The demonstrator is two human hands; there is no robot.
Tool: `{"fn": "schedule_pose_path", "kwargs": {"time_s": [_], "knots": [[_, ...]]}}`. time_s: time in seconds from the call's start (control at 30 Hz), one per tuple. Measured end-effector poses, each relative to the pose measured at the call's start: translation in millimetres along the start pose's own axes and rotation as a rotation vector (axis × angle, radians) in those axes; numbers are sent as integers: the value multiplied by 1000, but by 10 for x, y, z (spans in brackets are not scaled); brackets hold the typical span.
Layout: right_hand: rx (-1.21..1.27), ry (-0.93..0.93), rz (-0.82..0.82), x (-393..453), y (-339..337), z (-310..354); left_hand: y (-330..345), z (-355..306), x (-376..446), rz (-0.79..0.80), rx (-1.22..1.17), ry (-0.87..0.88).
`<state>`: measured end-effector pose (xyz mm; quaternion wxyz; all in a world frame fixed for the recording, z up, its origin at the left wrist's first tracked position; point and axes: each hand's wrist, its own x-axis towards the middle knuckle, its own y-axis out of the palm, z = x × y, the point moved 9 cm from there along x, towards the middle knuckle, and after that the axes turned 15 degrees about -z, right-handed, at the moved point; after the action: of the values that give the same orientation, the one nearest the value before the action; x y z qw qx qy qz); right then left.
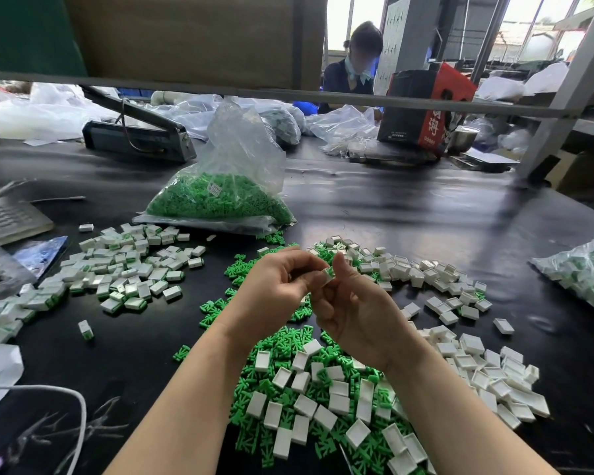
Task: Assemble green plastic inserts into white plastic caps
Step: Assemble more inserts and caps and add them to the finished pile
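My left hand (278,289) and my right hand (354,310) meet above the black table, both pinching one small white cap with a green insert (329,273) between fingertips and thumbs. Below my wrists lies a mixed heap of loose green inserts (288,341) and empty white caps (304,406). More empty white caps (426,272) spread to the right. A pile of caps with green inserts in them (124,269) lies to the left.
A clear bag of green inserts (220,197) stands behind the piles. Another bag of parts (583,269) lies at the right edge. A heat sealer (138,138), a red-black box (426,108) and another person (354,63) are across the table. A white cable (69,399) curls at lower left.
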<state>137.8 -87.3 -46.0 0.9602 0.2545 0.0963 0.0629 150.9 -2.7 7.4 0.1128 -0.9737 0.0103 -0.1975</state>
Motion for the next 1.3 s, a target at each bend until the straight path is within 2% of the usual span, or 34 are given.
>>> {"fn": "schedule_pose_path", "kwargs": {"time_s": [0.17,0.4,0.73,0.83,1.1,1.3], "knots": [[-35,-8,-13,-7,-12,-3,12,-22,0,17,86,64],[-158,19,42,-16,16,-50,33,1,-16,40,50,25],[-55,0,1,12,-15,-74,79,-61,-52,100,57,51],[-49,19,13,25,14,-105,49,-67,-29,73,50,66],[-94,33,72,7,33,-61,84,45,-27,86,-132,-65],[-126,-37,47,-21,42,-15,84,121,-34,66,-143,-103]]}}
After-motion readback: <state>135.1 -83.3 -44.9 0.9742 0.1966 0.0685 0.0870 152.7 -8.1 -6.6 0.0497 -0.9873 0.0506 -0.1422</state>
